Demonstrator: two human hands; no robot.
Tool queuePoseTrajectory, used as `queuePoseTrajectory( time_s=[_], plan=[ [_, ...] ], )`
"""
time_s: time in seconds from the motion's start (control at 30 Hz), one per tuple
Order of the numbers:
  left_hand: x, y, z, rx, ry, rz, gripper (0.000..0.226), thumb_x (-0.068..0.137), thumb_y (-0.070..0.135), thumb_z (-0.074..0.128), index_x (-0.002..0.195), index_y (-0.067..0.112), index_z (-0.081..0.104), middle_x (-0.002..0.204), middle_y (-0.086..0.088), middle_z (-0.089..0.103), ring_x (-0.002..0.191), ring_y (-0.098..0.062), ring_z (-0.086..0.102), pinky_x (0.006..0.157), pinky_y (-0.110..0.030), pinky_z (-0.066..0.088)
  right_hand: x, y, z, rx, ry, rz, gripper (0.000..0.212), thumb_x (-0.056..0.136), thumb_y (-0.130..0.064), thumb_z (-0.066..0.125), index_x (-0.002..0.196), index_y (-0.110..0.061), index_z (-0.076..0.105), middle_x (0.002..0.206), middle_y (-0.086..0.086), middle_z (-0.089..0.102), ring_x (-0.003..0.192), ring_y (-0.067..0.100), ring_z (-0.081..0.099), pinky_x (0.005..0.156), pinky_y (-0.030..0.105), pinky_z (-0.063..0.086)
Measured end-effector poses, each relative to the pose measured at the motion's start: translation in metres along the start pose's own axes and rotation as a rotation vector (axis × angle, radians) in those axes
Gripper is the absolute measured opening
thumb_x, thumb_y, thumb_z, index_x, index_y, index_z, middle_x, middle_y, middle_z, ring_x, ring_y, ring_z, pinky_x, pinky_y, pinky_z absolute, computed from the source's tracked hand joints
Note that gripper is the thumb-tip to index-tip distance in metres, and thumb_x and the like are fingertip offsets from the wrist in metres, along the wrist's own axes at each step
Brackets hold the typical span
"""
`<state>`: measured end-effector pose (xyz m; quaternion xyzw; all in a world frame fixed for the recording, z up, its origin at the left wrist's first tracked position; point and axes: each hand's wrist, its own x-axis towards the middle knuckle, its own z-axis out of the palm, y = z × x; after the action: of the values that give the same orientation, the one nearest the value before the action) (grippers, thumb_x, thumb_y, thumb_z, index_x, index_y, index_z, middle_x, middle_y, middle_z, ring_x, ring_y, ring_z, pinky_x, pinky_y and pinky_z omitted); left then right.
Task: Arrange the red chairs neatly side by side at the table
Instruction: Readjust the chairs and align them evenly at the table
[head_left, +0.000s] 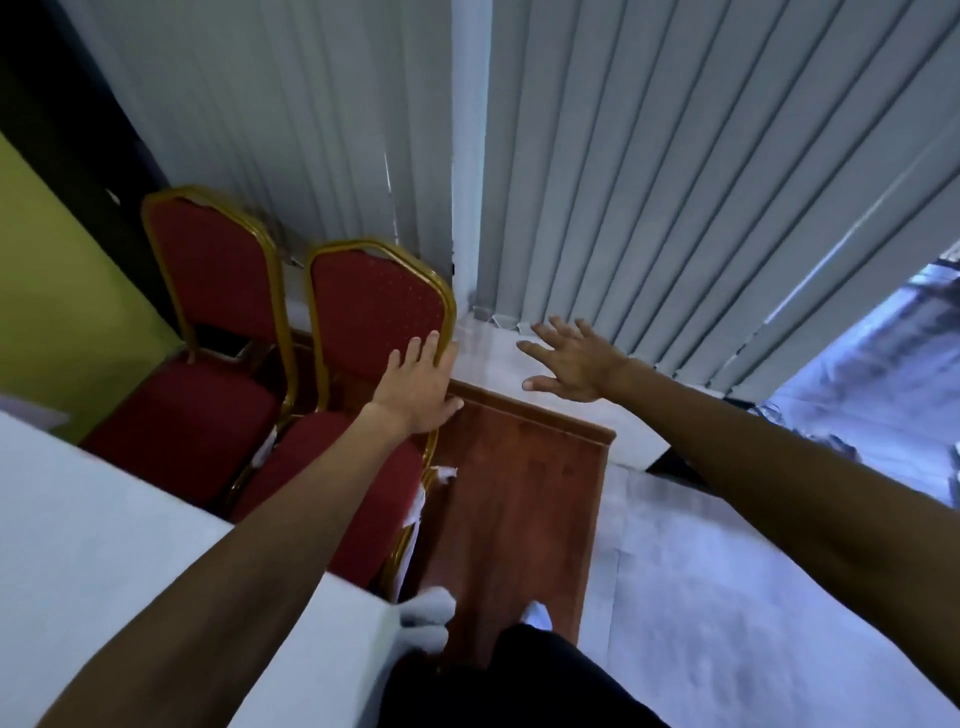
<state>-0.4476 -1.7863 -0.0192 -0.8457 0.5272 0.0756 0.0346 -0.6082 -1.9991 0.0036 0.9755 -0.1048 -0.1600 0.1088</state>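
Observation:
Two red chairs with gold frames stand side by side against the white-clothed table (130, 561). The far chair (208, 291) sits at the left. The near chair (363, 317) is right of it, its seat partly under the table edge. My left hand (421, 389) lies flat against the right edge of the near chair's backrest, fingers straight and not wrapped around the frame. My right hand (571, 364) hovers in the air to the right of that chair, fingers spread, holding nothing.
A raised wooden platform (514, 499) runs under the chairs and my feet, with a step down to the pale floor (727, 597) on the right. Grey vertical blinds (649, 182) hang behind. A green wall (57, 270) is at the left.

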Motion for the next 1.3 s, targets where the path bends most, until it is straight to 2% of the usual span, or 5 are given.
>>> queuePoseTrajectory(
  time_s=[0.27,0.53,0.83,1.03,1.3],
  plan=[
    [0.074,-0.008,0.009,-0.142,0.017,-0.255,0.092,0.095,0.051,0.052,0.157,0.014,-0.005,0.165,-0.017,0.001,0.149,-0.042,0.011,0.118,-0.056,0.020,0.128,0.070,-0.022,-0.116,-0.004,-0.187,0.081,0.096,-0.072,0.022,0.161,-0.025,0.007,0.168,0.013,0.006,0.154,0.036,0.007,0.122,0.056,0.013],
    [0.139,-0.040,0.029,-0.398,0.111,-0.530,0.095,0.093,0.046,0.058,0.156,0.014,-0.005,0.163,-0.020,0.007,0.147,-0.043,0.017,0.116,-0.056,0.025,0.286,0.068,-0.051,-0.252,0.050,-0.464,0.083,0.097,-0.061,0.044,0.160,-0.023,0.006,0.166,0.018,0.010,0.152,0.039,0.011,0.120,0.058,0.019],
    [0.208,-0.066,0.045,-0.643,0.021,-0.624,0.097,0.094,0.050,0.053,0.156,0.009,-0.009,0.164,-0.017,0.009,0.145,-0.037,0.023,0.115,-0.050,0.028,0.447,0.032,-0.100,-0.299,-0.051,-0.669,0.119,0.075,-0.063,0.074,0.160,-0.023,0.000,0.166,0.019,-0.005,0.153,0.039,0.000,0.121,0.059,0.009],
    [0.243,-0.070,0.056,-0.844,0.038,-0.716,0.096,0.094,0.047,0.053,0.156,0.011,-0.010,0.164,-0.018,0.008,0.146,-0.037,0.021,0.117,-0.051,0.024,0.506,0.026,-0.106,-0.612,-0.008,-0.900,0.111,0.082,-0.059,0.071,0.160,-0.027,-0.002,0.165,0.019,-0.016,0.153,0.036,-0.010,0.123,0.058,0.001],
    [0.304,-0.089,0.058,-1.063,0.071,-0.891,0.101,0.092,0.052,0.053,0.154,0.016,-0.019,0.165,-0.017,0.000,0.146,-0.042,0.019,0.115,-0.057,0.024,0.584,0.027,-0.126,-0.717,0.054,-1.310,0.081,0.092,-0.076,0.032,0.159,-0.037,0.009,0.167,0.014,-0.011,0.153,0.033,-0.011,0.119,0.051,-0.017]
  ],
)
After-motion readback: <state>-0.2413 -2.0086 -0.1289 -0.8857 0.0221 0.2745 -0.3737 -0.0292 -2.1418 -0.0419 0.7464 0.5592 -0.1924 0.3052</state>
